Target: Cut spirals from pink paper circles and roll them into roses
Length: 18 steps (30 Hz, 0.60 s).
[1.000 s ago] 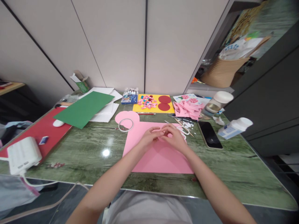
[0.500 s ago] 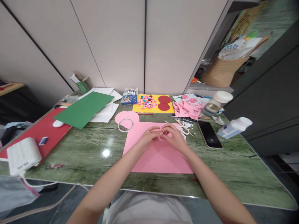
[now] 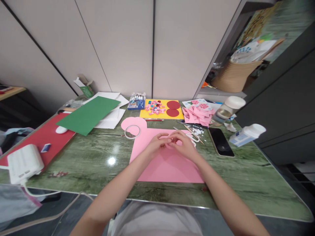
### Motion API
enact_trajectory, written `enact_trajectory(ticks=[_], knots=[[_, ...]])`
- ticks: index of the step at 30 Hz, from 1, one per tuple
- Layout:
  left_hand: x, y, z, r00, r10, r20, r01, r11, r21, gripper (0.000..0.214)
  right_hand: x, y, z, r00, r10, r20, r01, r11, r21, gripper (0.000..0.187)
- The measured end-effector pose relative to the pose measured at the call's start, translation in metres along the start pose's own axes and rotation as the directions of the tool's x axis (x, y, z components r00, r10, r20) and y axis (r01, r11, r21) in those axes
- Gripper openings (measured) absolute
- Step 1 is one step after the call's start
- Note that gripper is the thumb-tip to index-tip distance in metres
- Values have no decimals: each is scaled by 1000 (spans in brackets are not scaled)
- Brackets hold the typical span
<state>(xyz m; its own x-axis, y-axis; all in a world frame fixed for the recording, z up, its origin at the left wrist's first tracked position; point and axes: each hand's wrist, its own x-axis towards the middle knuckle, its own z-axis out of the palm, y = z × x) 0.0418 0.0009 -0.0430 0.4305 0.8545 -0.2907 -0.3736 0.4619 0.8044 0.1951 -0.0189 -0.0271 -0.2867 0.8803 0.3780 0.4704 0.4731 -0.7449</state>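
Observation:
My left hand (image 3: 157, 144) and my right hand (image 3: 183, 144) meet over the far part of a pink paper sheet (image 3: 167, 165) lying on the green marble table (image 3: 98, 160). Their fingertips pinch together on a small pink paper piece (image 3: 170, 144) between them. Both hands have curled fingers. Just right of my right hand lie white-handled scissors (image 3: 194, 137). A roll of tape (image 3: 132, 131) sits on a pink paper circle (image 3: 134, 124) to the left of my left hand.
Yellow sheet (image 3: 161, 113) with small coloured bits and two red circles at the back. Pink scraps (image 3: 198, 114), jar (image 3: 227, 109), phone (image 3: 220, 141) and white bottle (image 3: 246, 135) on the right. Green paper (image 3: 90, 114), red sheet (image 3: 41, 139) and white power bank (image 3: 23, 162) on the left.
The hands stay over the pink sheet; the fingers have shifted slightly while working the small pink piece between them.

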Motion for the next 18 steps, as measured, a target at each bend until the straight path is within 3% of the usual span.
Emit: enact_trajectory(ticks=[6, 13, 18], knots=[[0, 2, -2, 999, -5, 48, 4, 1000, 17, 43, 0, 5, 0, 996, -60, 73, 62, 998, -22, 21], [-2, -5, 3, 1000, 18, -15, -19, 999, -43, 42, 0, 8, 1, 997, -41, -60, 35, 995, -97, 12], [-1, -11, 5, 999, 17, -36, -21, 996, -91, 44, 0, 8, 4, 996, -16, -87, 8, 996, -90, 9]])
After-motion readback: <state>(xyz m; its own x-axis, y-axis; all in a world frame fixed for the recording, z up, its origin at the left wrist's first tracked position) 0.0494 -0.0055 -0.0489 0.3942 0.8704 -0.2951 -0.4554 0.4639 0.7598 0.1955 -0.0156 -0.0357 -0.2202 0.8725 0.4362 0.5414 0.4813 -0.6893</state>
